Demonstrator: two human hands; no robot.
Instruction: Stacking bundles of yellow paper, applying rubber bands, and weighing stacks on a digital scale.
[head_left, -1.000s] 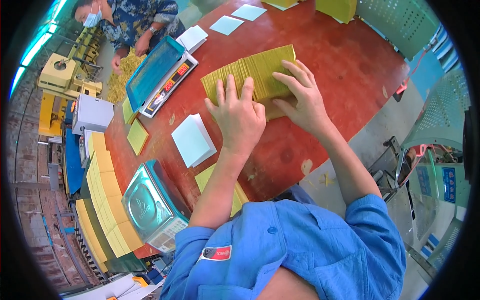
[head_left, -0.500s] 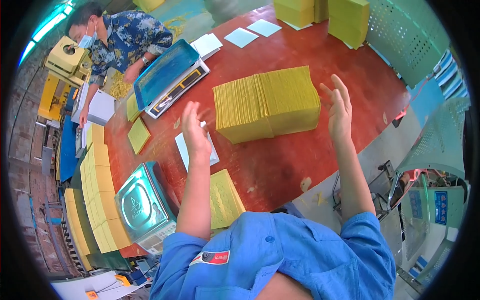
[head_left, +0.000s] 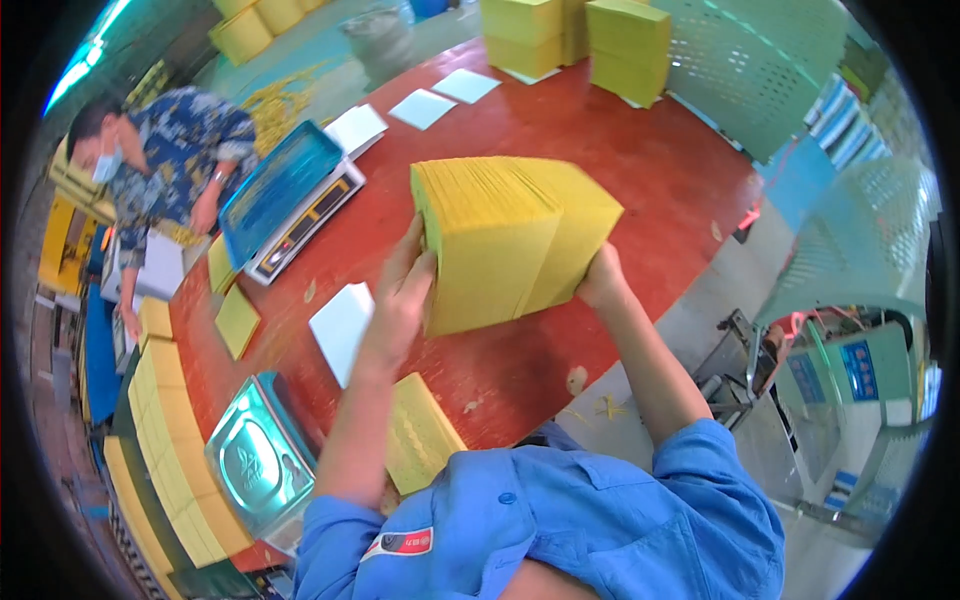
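Both hands clamp a thick stack of yellow sheets (head_left: 520, 245) between them: the left hand (head_left: 400, 305) presses its left end, fingers and thumb bent against it, and the right hand (head_left: 604, 278) holds its lower right end, where the fingers go out of sight behind the sheets. Set between the hands, the stack tilts so that its broad near side faces the body; a seam-like line runs down that side, closer to the right hand. Whether its underside touches the red table (head_left: 670, 220) below cannot be told. Just left of the left hand lies a white sheet (head_left: 340, 330), and nearer the body, beside the left forearm, a yellow pad with a wavy pattern (head_left: 420, 435). Farther left of the grip is a smaller yellow pad (head_left: 238, 320), and above that stands a scale with a blue tray (head_left: 285, 190). On the far side of the grip lie two white sheets (head_left: 422, 109); beyond them, upright yellow stacks (head_left: 628, 55) stand near a perforated green panel (head_left: 755, 70). Well left of the grip and closer to the body is a second scale with a shiny plate (head_left: 260, 460), with rows of yellow blocks (head_left: 185, 450) along its outer side. Past the blue-trayed scale, well apart from the grip, leans a co-worker in a patterned shirt and mask (head_left: 185, 140).
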